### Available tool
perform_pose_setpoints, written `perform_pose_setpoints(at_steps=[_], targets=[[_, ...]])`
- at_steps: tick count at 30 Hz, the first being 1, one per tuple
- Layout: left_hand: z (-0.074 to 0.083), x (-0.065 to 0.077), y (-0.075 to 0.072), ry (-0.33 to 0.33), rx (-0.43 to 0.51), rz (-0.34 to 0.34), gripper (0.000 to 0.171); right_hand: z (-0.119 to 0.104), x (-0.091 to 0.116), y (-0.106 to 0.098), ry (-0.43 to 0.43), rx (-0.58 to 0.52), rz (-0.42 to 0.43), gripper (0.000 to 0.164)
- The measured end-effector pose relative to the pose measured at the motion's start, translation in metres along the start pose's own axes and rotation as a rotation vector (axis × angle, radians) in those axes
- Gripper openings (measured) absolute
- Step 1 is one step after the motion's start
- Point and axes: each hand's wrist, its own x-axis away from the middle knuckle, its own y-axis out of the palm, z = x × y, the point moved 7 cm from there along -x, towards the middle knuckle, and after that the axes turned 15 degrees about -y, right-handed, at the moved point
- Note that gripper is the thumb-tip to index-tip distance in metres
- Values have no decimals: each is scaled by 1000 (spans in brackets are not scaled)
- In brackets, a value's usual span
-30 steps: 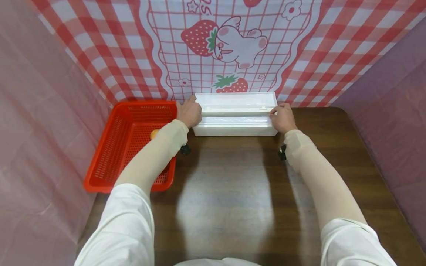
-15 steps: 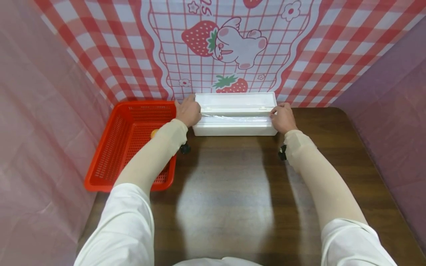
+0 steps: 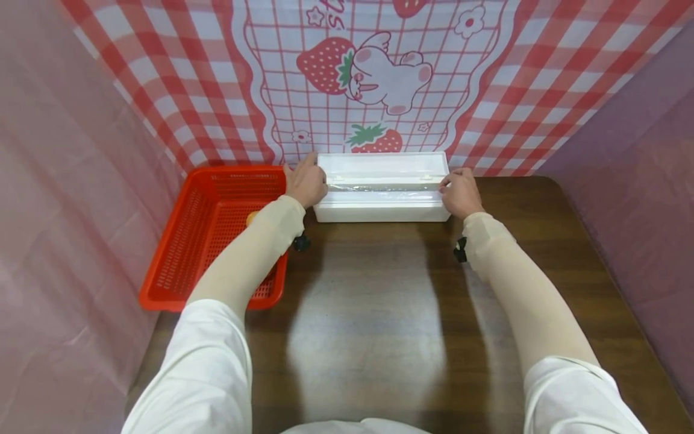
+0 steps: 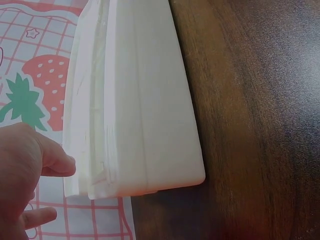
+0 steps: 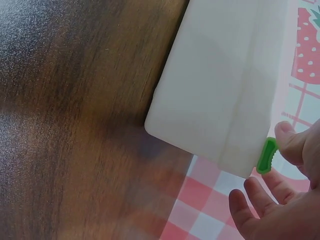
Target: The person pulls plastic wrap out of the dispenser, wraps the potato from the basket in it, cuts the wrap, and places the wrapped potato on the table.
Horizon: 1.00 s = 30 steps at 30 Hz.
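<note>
A long white dispenser box [image 3: 382, 213] stands against the cloth, its lid [image 3: 382, 163] raised at the back. A strip of crinkled clear film [image 3: 384, 187] glints along the gap between lid and base. My left hand [image 3: 306, 182] is at the left end; in the left wrist view its bent thumb [image 4: 60, 161] lies beside the lid's end, and whether it pinches anything is hidden. At the other end my right hand [image 3: 461, 191] holds a small green ridged tab [image 5: 267, 156] between thumb [image 5: 286, 129] and a finger. The box's inside is mostly hidden in the wrist views.
To the left stands a red perforated basket [image 3: 187, 241] with a yellow-orange item [image 3: 251, 217] partly behind my left forearm. A brown wooden table [image 3: 374, 313] lies in front. A strawberry-print cloth [image 3: 385, 66] rises behind, with pink curtains [image 3: 65, 211] at the sides.
The clear film between lid and base has shifted and now looks more crinkled. Both hands stay at the box's ends, almost unmoved. The head view has tilted slightly.
</note>
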Motion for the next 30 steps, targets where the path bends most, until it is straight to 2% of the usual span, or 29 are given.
perform_pose_setpoints(at_steps=[13,30], targets=[[-2,4,-4,-2,51,31,17,-7,5,-4,-15,1,21,18],[-3,4,-14,-14,87,75,17,-14,3,-17,-76,10,80,21]])
